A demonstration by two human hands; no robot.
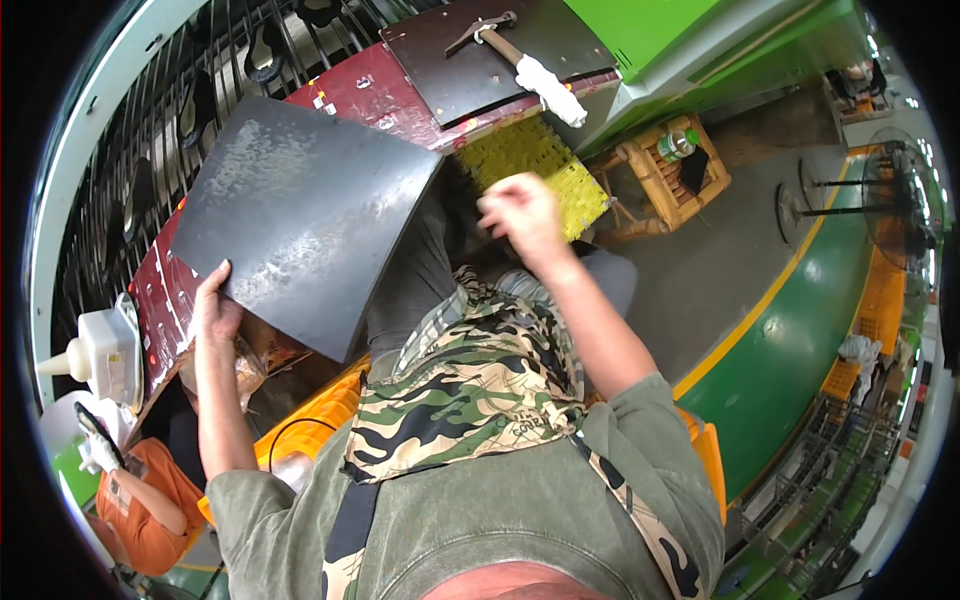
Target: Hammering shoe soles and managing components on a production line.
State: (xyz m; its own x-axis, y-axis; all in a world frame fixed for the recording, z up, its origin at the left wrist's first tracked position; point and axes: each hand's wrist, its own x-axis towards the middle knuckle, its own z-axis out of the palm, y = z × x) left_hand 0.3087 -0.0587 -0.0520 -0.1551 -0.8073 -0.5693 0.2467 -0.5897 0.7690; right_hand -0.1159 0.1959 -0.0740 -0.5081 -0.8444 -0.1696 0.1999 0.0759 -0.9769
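Observation:
My left hand [216, 305] grips the lower left edge of a dark, flat square sheet [300, 200], thumb on top and fingers beneath. Pale powdery smudges mark its face, and it lies tilted above my lap and a red-covered work surface [350, 85]. My right hand [525, 215] is raised off the sheet's right side, over a yellow woven surface [550, 170]. Its fingers are curled in and slightly blurred; anything between them is too small to make out. Beyond the sheet, a hammer [505, 47] with a white-wrapped handle rests on a dark board [440, 80].
A bamboo stool [655, 185] holding a green-capped bottle [678, 145] stands at the right, with a fan [895, 200] farther off. A white nozzle bottle [105, 350] is at the left. Below it, a co-worker in orange [150, 500] wears a white glove. Metal bars [150, 150] line the far left.

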